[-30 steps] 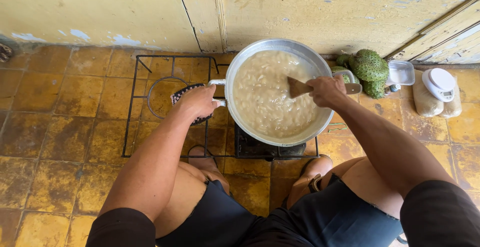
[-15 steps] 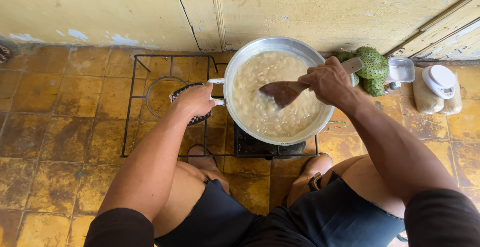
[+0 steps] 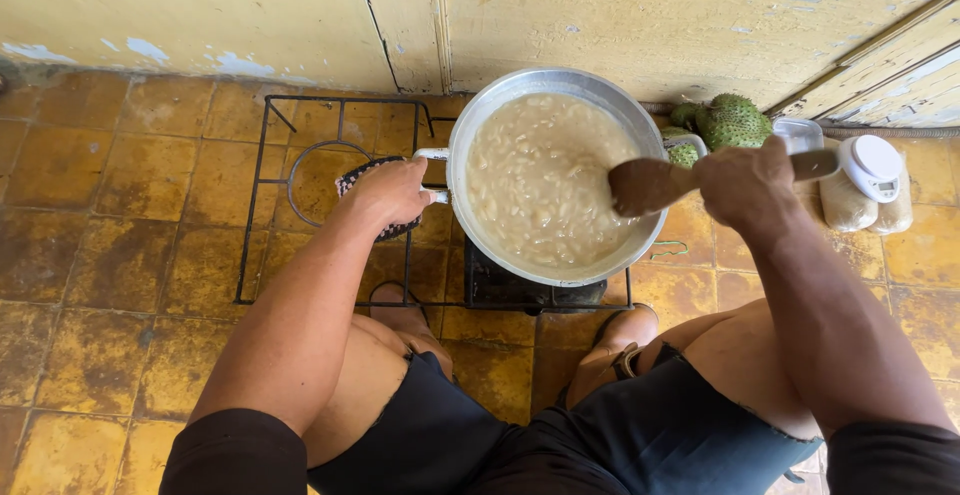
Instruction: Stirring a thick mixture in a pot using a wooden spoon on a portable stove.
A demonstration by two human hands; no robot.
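A wide metal pot [image 3: 480, 125] full of pale, lumpy porridge [image 3: 545, 180] stands on a black wire stove frame [image 3: 262, 165] on the floor. My left hand [image 3: 388, 193] grips the pot's left handle through a dark patterned cloth [image 3: 352, 177]. My right hand [image 3: 745, 183] holds a wooden spoon [image 3: 650, 185] by its handle. The spoon's blade is lifted clear of the porridge and hangs over the pot's right rim.
Green spiky fruits [image 3: 735, 120] lie against the yellow wall, next to a clear plastic box [image 3: 800, 133] and a white-lidded jar [image 3: 865, 185]. Worn yellow tiles [image 3: 110, 255] cover the floor. My knees and feet are just below the stove.
The spoon came out of the porridge and moved right to the pot's rim, with my right hand drawing back to the right. My left hand stayed on the handle.
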